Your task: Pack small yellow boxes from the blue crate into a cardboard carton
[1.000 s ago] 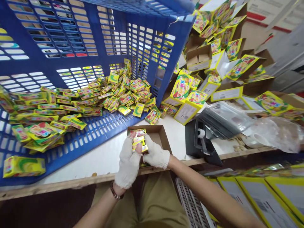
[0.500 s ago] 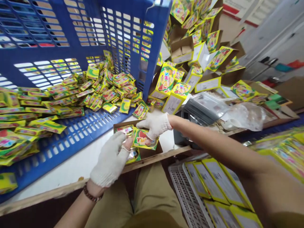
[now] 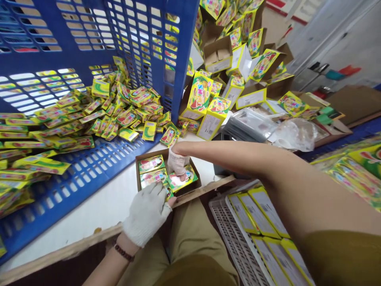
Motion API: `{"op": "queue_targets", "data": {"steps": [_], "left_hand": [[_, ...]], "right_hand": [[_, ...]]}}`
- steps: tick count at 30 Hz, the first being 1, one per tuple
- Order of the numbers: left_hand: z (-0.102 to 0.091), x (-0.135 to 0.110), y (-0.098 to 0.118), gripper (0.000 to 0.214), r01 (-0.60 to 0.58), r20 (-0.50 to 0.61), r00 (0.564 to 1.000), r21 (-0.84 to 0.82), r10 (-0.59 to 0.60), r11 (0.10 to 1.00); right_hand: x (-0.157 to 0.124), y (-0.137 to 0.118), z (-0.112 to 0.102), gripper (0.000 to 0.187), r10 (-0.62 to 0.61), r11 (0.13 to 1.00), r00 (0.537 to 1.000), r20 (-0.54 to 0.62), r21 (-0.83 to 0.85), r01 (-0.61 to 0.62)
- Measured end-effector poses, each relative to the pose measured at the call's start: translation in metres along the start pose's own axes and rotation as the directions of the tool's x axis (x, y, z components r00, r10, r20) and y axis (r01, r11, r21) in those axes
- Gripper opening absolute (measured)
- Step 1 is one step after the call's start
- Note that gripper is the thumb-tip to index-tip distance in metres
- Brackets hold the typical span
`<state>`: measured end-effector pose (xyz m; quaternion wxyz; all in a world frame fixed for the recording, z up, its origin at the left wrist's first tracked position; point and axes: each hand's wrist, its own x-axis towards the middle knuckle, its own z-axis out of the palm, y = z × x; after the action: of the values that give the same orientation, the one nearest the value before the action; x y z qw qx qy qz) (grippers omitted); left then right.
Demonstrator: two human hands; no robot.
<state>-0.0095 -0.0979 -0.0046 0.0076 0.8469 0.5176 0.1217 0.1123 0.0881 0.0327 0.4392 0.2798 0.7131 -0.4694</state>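
Note:
My left hand (image 3: 148,212), in a white knit glove with bare fingertips, lies over the near side of a shallow brown carton (image 3: 137,171). Its fingers are stretched flat over small printed boxes inside, and the thumb rests by the carton's near edge. Two yellow-green small boxes (image 3: 151,163) lie face up at the carton's left. From above, my gloved right hand (image 3: 177,161) reaches into the carton with bent fingers on a small yellow box (image 3: 184,180) at the right, its thumb on the printed face. The other fingers are partly hidden.
A blue slatted crate (image 3: 119,149) lies at left with many small yellow boxes (image 3: 101,87). Larger open display boxes (image 3: 199,95) are piled behind. Clear plastic packaging (image 3: 253,123) lies at right. Below right, a white basket (image 3: 229,234) holds several packed yellow boxes. A wooden edge (image 3: 89,242) borders the white table.
The small box between my hands is now lower, at the carton's right side. My right hand has turned downward into the carton; my left has slid to its near side and flattened.

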Motion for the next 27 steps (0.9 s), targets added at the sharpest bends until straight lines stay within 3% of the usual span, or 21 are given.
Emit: {"op": "queue_targets", "data": {"steps": [2,5,12,18,24,27], "left_hand": [[0.005,-0.004,-0.001,0.030,-0.035,-0.124,0.992,0.001,0.034,0.999],[0.008,-0.006,-0.001,0.030,-0.044,-0.172,0.984,-0.017,0.041,0.999],[0.006,-0.006,-0.001,0.029,-0.051,-0.185,0.982,-0.036,0.043,0.998],[-0.002,-0.004,-0.002,0.028,-0.070,-0.018,0.997,0.002,0.070,0.998],[-0.005,-0.003,-0.003,0.028,-0.080,0.054,0.995,0.002,0.080,0.997],[-0.004,-0.005,-0.003,0.026,-0.085,0.050,0.995,-0.007,0.086,0.996]], "right_hand": [[-0.001,0.010,0.003,0.040,0.006,0.996,0.994,0.108,0.083,-0.015],[-0.002,0.019,0.008,0.042,-0.031,0.987,0.986,0.163,0.162,0.005],[0.005,0.010,0.011,0.051,0.038,0.998,0.997,0.071,-0.047,-0.035],[-0.013,-0.001,0.032,0.058,-0.045,0.998,0.996,-0.072,-0.053,0.041],[0.003,0.019,0.015,0.071,0.004,0.997,0.997,0.074,-0.079,0.002],[0.014,0.023,0.007,0.069,0.024,0.998,0.990,0.139,-0.064,-0.015]]}}
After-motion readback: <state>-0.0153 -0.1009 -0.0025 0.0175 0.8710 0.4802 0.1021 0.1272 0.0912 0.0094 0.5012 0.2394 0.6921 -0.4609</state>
